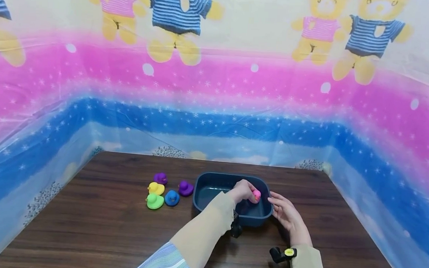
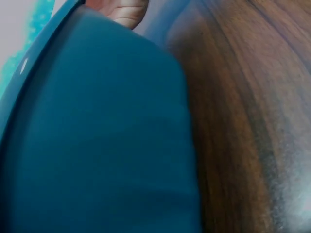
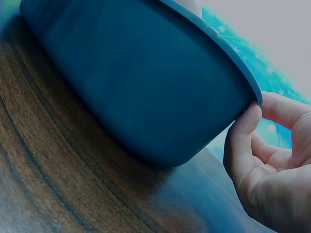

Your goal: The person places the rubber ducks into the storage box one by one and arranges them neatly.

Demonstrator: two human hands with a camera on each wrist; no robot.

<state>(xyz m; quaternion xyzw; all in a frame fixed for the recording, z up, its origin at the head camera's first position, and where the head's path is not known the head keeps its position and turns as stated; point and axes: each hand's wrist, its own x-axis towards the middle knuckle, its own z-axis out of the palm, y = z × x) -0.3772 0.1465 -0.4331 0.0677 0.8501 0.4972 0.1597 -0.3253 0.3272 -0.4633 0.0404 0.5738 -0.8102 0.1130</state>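
Note:
A dark blue-grey plastic tub (image 1: 255, 221) stands on the wooden table. My left hand (image 1: 243, 191) reaches down inside it, toward its right end, and pinches a pink rubber duck (image 1: 256, 195). At the tub's right end, my right hand (image 1: 286, 214) rests thumb and fingertips against the outside, just under the rim, with its fingers relaxed. The right wrist view shows that thumb (image 3: 249, 119) at the corner of the tub (image 3: 126, 77). In the left wrist view the tub's wall (image 2: 97, 126) fills most of the picture and hides the pink duck.
Left of the tub sit several rubber ducks: two purple ones (image 1: 185, 188), a yellow one (image 1: 156, 188), a green one (image 1: 155, 201) and a blue one (image 1: 172, 198). A printed bear curtain (image 1: 215, 122) surrounds the table (image 1: 88, 224) at the back and sides.

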